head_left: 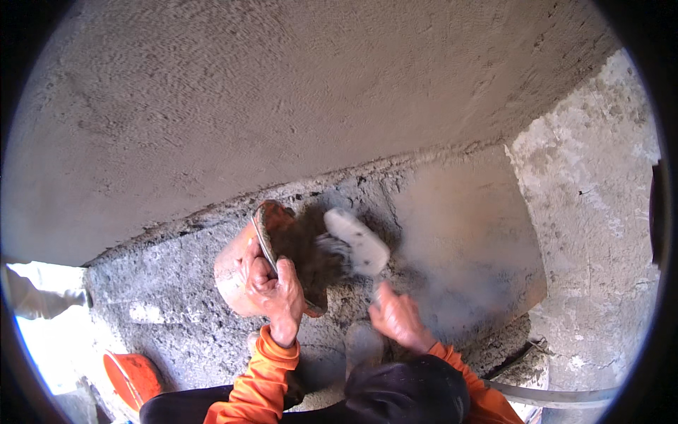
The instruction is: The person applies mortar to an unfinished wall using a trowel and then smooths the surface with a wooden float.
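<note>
On rough concrete, left hand [272, 293] grips orange pan [244, 272]; right hand [397, 318] grips trowel [357, 242].

Both forearms enter from the lower edge, orange sleeves down to the wrists. Left hand [274, 291] is raised in front of the torso, fingers curled tight in a clamp grip, thumb side up, knuckles facing the camera. Right hand [397, 318] sits lower and to the right, closed in a fist grip, wrist bent slightly inward. Hands near each other, not touching.
</note>
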The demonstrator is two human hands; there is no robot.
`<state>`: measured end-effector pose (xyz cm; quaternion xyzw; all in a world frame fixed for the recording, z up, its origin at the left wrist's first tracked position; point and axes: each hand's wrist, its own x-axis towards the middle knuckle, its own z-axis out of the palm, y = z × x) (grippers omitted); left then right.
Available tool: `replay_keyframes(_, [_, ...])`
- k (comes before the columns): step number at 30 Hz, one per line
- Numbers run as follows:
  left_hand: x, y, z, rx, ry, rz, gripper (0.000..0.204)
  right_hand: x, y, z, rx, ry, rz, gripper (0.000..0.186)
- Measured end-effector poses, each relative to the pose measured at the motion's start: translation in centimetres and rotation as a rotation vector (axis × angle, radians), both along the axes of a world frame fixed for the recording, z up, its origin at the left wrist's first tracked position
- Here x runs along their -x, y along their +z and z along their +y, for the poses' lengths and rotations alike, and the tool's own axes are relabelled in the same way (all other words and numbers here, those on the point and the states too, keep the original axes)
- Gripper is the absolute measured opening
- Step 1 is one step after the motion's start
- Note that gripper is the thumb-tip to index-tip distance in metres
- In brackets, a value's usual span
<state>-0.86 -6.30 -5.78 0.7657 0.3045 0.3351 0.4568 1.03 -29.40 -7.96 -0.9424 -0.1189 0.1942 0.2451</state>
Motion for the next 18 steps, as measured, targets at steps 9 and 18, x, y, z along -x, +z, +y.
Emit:
replay_keyframes(9, [5.4, 3.0, 6.3, 0.283, 0.074, -0.378, 0.017, -10.5, -2.6, 0.6, 0.264, -0.019, 0.083, 0.031])
replay_keyframes(18, [13.2, 7.2, 12.1, 0.299, 0.332, -0.201, 0.024, -9.5, -1.6, 5.7, 0.192, 0.262, 0.123, 0.03])
